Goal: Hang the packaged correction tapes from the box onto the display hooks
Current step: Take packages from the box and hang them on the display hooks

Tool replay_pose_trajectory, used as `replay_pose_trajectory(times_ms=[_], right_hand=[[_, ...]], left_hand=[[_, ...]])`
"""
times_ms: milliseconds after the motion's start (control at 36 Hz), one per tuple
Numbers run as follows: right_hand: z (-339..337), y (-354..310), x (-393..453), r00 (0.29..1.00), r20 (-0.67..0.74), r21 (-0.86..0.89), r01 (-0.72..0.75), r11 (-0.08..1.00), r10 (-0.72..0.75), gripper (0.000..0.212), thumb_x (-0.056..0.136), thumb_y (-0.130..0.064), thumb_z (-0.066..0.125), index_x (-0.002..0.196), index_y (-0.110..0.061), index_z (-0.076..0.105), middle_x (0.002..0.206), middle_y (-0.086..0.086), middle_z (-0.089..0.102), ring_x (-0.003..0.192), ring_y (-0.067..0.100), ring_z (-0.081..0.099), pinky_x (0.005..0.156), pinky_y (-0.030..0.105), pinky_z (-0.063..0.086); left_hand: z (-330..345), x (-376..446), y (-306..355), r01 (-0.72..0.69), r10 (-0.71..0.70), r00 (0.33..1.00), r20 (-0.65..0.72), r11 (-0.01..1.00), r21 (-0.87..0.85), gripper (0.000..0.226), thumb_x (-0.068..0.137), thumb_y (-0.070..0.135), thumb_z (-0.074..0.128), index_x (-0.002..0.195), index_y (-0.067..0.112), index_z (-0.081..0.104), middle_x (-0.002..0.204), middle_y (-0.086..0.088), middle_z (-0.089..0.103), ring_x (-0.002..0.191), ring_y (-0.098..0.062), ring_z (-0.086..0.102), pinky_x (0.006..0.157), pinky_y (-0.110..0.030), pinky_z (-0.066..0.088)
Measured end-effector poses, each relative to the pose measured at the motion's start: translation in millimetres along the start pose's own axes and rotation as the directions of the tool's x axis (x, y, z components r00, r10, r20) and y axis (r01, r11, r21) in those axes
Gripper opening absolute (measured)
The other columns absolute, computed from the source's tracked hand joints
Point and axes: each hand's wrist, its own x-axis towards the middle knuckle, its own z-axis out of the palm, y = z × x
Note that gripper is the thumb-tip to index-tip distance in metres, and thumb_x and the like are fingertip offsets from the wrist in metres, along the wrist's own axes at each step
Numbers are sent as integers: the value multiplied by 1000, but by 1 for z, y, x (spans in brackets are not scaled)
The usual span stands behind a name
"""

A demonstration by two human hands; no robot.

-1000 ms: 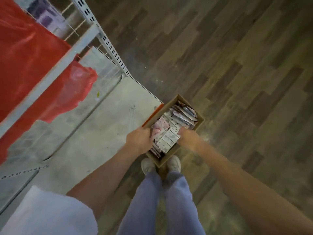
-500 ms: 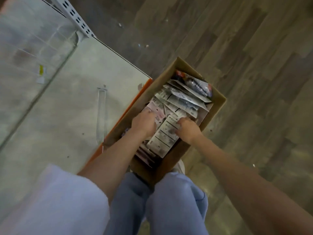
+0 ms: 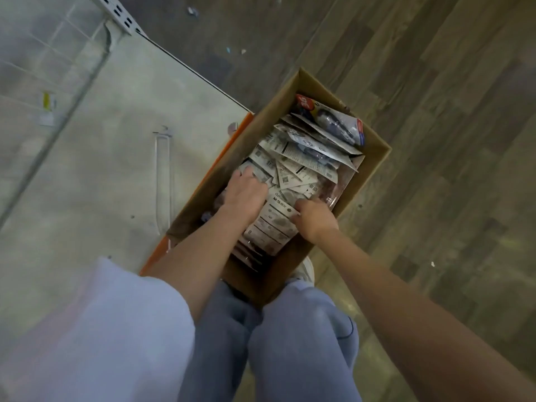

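Packets (image 3: pixel 269 224) in box (image 3: pixel 374 166) lie under both hands' fingers (image 3: pixel 301 205).

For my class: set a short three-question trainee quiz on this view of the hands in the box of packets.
1. True or false: both hands are inside the brown cardboard box.
2. Which hand pinches the edge of a white printed packet: A left hand, B right hand?
3. Fill in: the loose metal display hook lies on the pale ____ shelf.

Key: 1 true; 2 B; 3 grey.
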Motion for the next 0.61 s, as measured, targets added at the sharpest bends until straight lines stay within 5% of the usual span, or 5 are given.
replay_pose_trajectory(times_ms=[139, 444, 611], right_hand=[[-22, -22, -56, 1000, 4, 139, 20, 990, -21, 30, 99, -22, 47, 123, -4, 50, 121, 16, 51, 112, 33, 51, 90, 38, 42], [-138, -74, -190, 991, -98, 250, 111, 962, -89, 9, 99, -18, 48, 103, -10, 45, 96, 10, 54, 88, 24, 52, 77, 37, 45], [-205, -106, -243, 963, -171, 291, 251, 923, -208, 25, 100, -18, 44, 120, -10, 57, 103, 11, 58, 96, 27, 54, 72, 26, 35]], left_hand=[[-35, -54, -14, 40, -41, 999, -25, 998, -48, 13, 89, 22, 61, 100, 19, 66, 108, -2, 64, 110, -22, 44, 92, -37, 36], [-185, -168, -20, 84, -133, 988, -79, 889, -450, 22, 88, 18, 61, 110, 20, 64, 105, -3, 53, 102, -25, 53, 92, -38, 39], [-264, -208, -22, 31, -204, 964, -169, 719, -694, 13, 87, 9, 64, 97, 16, 68, 100, 3, 39, 92, -13, 48, 85, -24, 45]])
